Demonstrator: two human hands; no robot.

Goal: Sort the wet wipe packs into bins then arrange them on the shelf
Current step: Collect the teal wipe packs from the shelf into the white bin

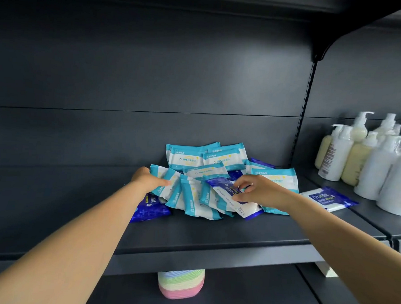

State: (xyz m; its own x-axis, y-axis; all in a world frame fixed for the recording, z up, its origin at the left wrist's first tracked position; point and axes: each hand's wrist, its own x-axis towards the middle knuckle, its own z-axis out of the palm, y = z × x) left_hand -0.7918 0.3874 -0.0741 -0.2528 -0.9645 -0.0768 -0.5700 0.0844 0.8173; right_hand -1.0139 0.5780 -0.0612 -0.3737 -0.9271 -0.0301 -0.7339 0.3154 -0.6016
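A striped pastel stack (180, 283) sits on the lower shelf, nearest. Above it, on the dark shelf (213, 234), the left hand (147, 179) grips a light-blue wipe pack (164, 182) at the heap's left edge, while the right hand (260, 190) pinches a dark-blue pack (229, 195) atop the pile of packs (205, 166). Far right stand pump bottles (366, 156).

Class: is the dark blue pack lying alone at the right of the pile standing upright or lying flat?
Flat: the dark blue pack shows its printed face upward on the shelf.
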